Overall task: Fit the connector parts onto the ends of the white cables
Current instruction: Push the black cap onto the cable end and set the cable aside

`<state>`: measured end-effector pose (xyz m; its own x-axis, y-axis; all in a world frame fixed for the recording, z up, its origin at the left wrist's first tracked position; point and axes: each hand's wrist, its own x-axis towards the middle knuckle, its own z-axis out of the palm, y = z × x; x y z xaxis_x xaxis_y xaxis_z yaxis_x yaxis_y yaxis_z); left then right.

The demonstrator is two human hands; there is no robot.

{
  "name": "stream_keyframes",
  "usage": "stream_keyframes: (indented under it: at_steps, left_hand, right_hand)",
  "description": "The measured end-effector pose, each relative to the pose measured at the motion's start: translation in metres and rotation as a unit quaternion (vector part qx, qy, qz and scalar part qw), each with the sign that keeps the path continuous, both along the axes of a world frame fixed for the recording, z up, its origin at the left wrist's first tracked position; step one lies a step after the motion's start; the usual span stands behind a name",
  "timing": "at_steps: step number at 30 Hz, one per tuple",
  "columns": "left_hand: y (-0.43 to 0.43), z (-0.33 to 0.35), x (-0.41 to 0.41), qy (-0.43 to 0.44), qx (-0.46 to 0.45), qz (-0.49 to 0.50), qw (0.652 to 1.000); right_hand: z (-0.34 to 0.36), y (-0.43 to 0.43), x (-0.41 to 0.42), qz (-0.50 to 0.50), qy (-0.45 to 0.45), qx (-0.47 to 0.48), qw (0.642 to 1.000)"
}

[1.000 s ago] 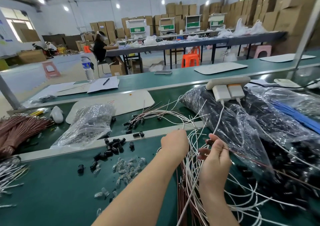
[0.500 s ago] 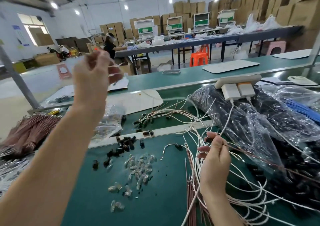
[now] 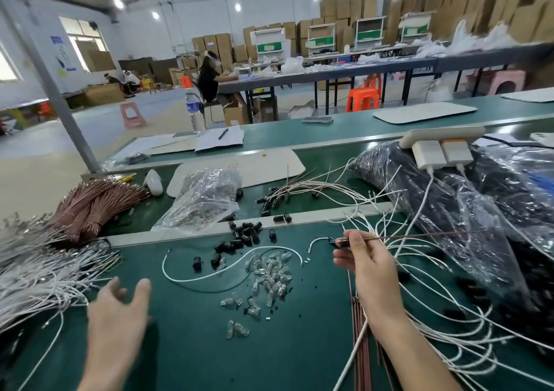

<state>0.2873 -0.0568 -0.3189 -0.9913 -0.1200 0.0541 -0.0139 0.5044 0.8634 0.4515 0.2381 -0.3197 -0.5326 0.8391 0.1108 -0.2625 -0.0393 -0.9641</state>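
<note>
The right hand pinches a thin reddish wire; the left hand hovers empty, fingers spread. Between them lie loose clear connectors and one white cable, so much fitting seemingly remains.

We are in a factory assembly hall. Our green bench carries heaps of white cables, black caps and clear connectors. Beyond the bench stand long tables, a seated worker and stacked cartons.
</note>
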Motion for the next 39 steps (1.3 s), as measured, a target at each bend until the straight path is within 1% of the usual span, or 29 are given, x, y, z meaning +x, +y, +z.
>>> stream_keyframes:
  at_steps: [1, 3, 5, 6, 8, 11, 13, 16, 18, 23, 25, 27, 29, 31, 33, 35, 37, 39]
  left_hand:
    - [0.006, 0.003, 0.009, 0.056, -0.051, -0.012, 0.997]
    - [0.031, 0.012, 0.028, 0.155, -0.069, -0.113, 0.979]
    - [0.067, 0.018, 0.039, 0.204, -0.099, -0.227, 0.947]
    - [0.086, 0.018, 0.039, 0.224, -0.129, -0.275, 0.926]
    - [0.121, 0.015, 0.033, 0.252, -0.196, -0.334, 0.887]
    - [0.161, 0.006, 0.019, 0.250, -0.320, -0.370, 0.836]
    - [0.175, -0.001, 0.012, 0.242, -0.389, -0.379, 0.804]
    - [0.185, -0.004, 0.007, 0.250, -0.425, -0.374, 0.786]
    - [0.188, -0.005, 0.005, 0.258, -0.436, -0.371, 0.778]
    - [0.190, 0.001, 0.003, 0.230, -0.424, -0.408, 0.775]
    - [0.187, 0.005, 0.005, 0.219, -0.424, -0.426, 0.768]
    - [0.183, 0.010, 0.008, 0.243, -0.402, -0.442, 0.764]
    - [0.177, 0.018, 0.012, 0.281, -0.328, -0.440, 0.787]
    - [0.168, 0.026, 0.019, 0.321, -0.250, -0.418, 0.812]
    - [0.158, 0.029, 0.030, 0.347, -0.191, -0.397, 0.828]
    - [0.148, 0.027, 0.041, 0.350, -0.137, -0.378, 0.846]
    - [0.139, 0.024, 0.050, 0.349, -0.099, -0.353, 0.862]
    - [0.135, 0.020, 0.056, 0.353, -0.097, -0.336, 0.868]
  right_hand:
    - [0.000, -0.001, 0.000, 0.003, -0.001, -0.001, 1.000]
    - [0.000, -0.002, -0.001, 0.008, -0.003, 0.002, 1.000]
    - [0.000, -0.003, -0.002, 0.017, -0.004, 0.004, 1.000]
    - [0.000, -0.003, -0.002, 0.022, -0.005, 0.001, 1.000]
    - [-0.001, -0.004, -0.003, 0.033, 0.003, -0.020, 0.999]
    - [-0.001, -0.004, -0.005, 0.055, 0.034, -0.084, 0.994]
    - [-0.001, -0.003, -0.006, 0.061, 0.048, -0.110, 0.991]
    - [-0.003, -0.001, -0.007, 0.067, 0.045, -0.115, 0.990]
    - [-0.005, -0.001, -0.007, 0.069, 0.021, -0.102, 0.992]
    - [-0.007, -0.001, -0.006, 0.070, -0.033, -0.075, 0.994]
    - [-0.006, -0.002, -0.005, 0.074, -0.049, -0.065, 0.994]
    - [-0.004, -0.004, -0.005, 0.077, -0.056, -0.055, 0.994]
    - [-0.003, -0.005, -0.004, 0.079, -0.062, -0.042, 0.994]
    - [-0.001, -0.007, -0.004, 0.093, -0.057, -0.035, 0.993]
    - [0.001, -0.010, -0.004, 0.133, -0.033, -0.046, 0.990]
    - [0.003, -0.017, -0.004, 0.192, -0.012, -0.061, 0.979]
    - [0.005, -0.024, -0.004, 0.241, -0.011, -0.064, 0.968]
    - [0.006, -0.028, -0.004, 0.269, -0.024, -0.058, 0.961]
